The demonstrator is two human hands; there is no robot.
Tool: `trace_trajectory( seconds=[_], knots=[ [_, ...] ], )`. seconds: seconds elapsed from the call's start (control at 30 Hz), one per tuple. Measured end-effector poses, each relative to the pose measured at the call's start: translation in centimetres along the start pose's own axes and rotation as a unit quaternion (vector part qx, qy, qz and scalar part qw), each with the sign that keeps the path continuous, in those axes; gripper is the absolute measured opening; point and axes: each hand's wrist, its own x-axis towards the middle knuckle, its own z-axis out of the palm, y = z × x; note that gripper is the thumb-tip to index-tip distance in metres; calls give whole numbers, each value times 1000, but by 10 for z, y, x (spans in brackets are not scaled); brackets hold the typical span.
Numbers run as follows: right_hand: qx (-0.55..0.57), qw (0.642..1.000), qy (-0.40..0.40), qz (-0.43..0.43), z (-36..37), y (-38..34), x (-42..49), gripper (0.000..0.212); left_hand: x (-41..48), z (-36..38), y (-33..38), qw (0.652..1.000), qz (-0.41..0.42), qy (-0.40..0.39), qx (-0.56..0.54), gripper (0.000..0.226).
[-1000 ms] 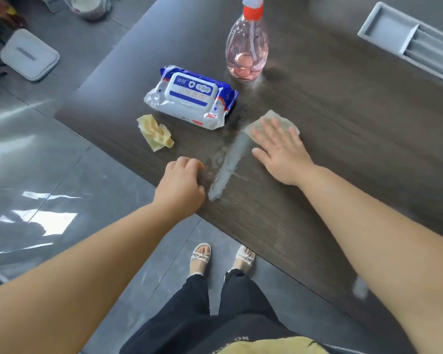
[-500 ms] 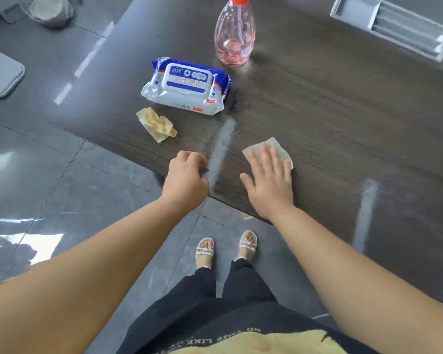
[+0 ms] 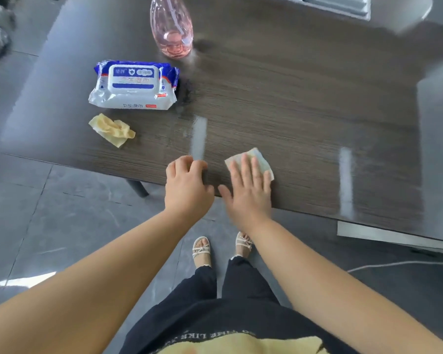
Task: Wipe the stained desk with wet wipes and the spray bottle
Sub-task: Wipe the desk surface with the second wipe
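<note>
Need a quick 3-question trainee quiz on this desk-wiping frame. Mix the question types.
1. True or false: the right hand presses a wet wipe flat on the desk.
2. What stands beyond the wipes pack? A) spray bottle B) mug C) sponge
3. Fill in: the crumpled wipe lying left of the left hand is ___ in colour.
Key: 1 true; 2 A; 3 yellow.

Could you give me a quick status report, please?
Right hand flat on wet wipe, near desk edge. Left hand curled, empty, beside it. Crumpled wipe, wipes pack, spray bottle farther back, untouched.
</note>
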Motion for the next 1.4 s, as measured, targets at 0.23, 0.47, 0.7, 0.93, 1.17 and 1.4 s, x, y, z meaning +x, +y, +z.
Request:
trace_trajectory(
  seconds=[0.23, 0.47, 0.7, 0.93, 1.17, 1.4],
  knots=[
    [-84, 993, -1, -88, 2, 99, -53, 63, -4, 19, 31, 995, 64, -47, 52, 48],
    [10, 989, 10, 145, -10, 110, -53, 65, -10, 46, 85, 984, 120, -92, 95, 50],
    [-16, 997, -1, 72, -20, 192, -63, 62, -3, 59, 102, 974, 110, -124, 153, 53],
    [5, 995, -77, 69, -37, 149, -24, 76, 1, 63, 115, 975, 67, -134, 162, 53],
    [31, 976, -48, 208, -59, 225, 12, 58, 9, 55, 116, 977, 51, -143, 150, 53],
    [-4, 995, -72, -71, -49, 163, 8, 60, 6, 67, 127, 966, 36, -153, 203, 61]
  ],
)
